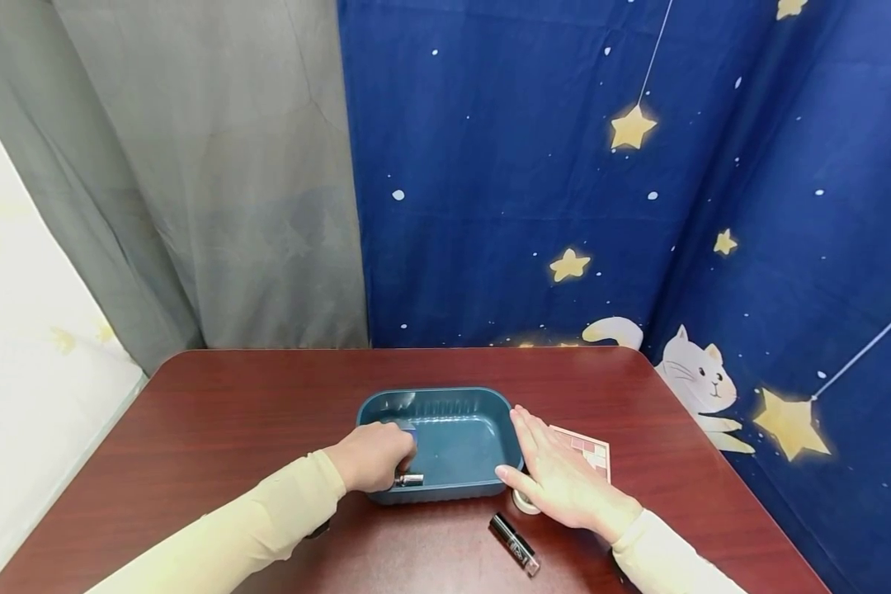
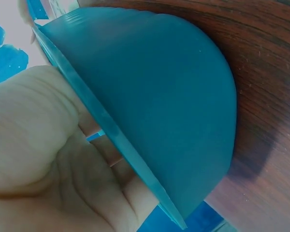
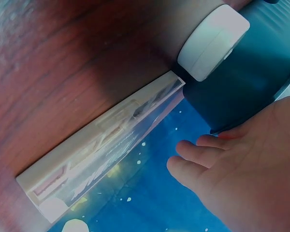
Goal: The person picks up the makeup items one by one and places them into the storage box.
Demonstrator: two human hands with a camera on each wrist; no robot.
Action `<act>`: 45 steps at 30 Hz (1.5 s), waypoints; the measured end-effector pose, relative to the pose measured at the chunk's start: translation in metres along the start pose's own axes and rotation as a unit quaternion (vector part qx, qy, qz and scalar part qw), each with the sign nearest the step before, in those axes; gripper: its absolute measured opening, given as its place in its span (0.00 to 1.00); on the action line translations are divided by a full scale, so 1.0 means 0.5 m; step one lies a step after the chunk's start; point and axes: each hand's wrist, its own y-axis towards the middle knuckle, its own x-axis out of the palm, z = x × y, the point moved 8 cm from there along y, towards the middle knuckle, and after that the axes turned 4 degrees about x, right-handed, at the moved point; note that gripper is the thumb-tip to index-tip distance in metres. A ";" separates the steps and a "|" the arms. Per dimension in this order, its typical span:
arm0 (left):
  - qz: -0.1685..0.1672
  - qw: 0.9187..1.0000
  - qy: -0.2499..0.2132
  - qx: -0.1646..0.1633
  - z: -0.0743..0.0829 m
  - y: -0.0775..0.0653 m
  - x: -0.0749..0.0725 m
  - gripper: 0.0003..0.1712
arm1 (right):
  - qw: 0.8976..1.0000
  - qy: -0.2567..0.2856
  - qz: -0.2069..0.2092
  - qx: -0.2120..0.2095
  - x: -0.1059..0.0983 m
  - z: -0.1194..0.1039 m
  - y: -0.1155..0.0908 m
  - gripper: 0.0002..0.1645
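A dark teal plastic basin (image 1: 460, 450) stands on the table. My left hand (image 1: 374, 455) reaches over its left end, fingers curled down inside. By the thumb, a small shiny cosmetic tube (image 1: 412, 479) sticks out of the left hand's grip, mostly hidden. In the left wrist view the basin's outer wall (image 2: 150, 96) covers the fingertips. My right hand (image 1: 564, 478) rests against the basin's right end, fingers straight. Beside it lie a pale eyeshadow palette (image 1: 597, 452) and a round white compact (image 3: 212, 43). A black lip gloss tube (image 1: 515, 544) lies in front of the basin.
The reddish-brown wooden table (image 1: 252, 412) ends at a grey curtain (image 1: 267, 206) and a blue star-patterned curtain (image 1: 490, 165) behind. Something white and bright (image 1: 37, 371) borders the table on the left. The compact and palette sit close to the basin's right side.
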 end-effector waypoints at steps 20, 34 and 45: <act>0.039 0.999 0.004 -0.038 0.000 -0.003 -0.030 0.10 | 1.000 0.004 0.005 -0.005 -0.002 -0.006 0.002 0.55; 0.097 0.993 0.030 -0.059 0.015 -0.031 -0.079 0.16 | 1.000 0.003 0.014 -0.010 -0.005 -0.006 0.007 0.55; 0.116 0.988 0.024 -0.098 -0.016 -0.053 -0.080 0.43 | 1.000 0.005 -0.005 0.012 0.003 0.001 0.006 0.55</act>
